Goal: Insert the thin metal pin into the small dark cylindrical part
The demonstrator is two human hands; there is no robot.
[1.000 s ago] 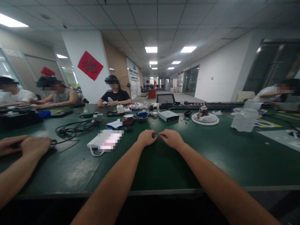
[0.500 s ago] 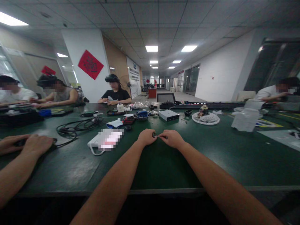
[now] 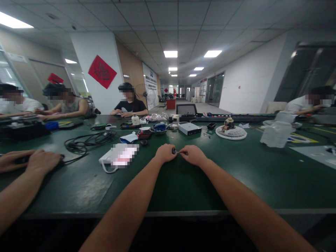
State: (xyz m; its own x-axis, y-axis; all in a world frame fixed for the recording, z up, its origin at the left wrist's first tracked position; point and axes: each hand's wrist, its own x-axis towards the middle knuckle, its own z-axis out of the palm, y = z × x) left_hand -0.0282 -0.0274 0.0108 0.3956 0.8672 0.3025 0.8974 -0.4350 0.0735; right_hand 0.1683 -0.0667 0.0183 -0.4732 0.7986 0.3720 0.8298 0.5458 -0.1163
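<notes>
My left hand [image 3: 166,153] is closed round a small dark cylindrical part [image 3: 173,151] with a round, ring-like end that faces right. My right hand [image 3: 193,155] pinches a thin metal tool [image 3: 179,152], and its tip meets or nearly meets that round end. The tool is too small to name; a dark bit of it shows by the right fingertips. Both hands are close together, low over the green table [image 3: 183,189]. My left palm hides most of the dark part.
At left lie a white pouch-like item [image 3: 106,157] with a strap and a coiled black cable [image 3: 78,142]. A co-worker's hands [image 3: 43,161] are at far left. Beyond my hands stand a grey drive box [image 3: 189,128], a small black tray [image 3: 211,125] and a white fan grille [image 3: 231,133]. Clear plastic packaging [image 3: 275,134] is at right.
The whole view has shifted very slightly. Both hands keep the same grips, with the tool still at the end of the dark part.
</notes>
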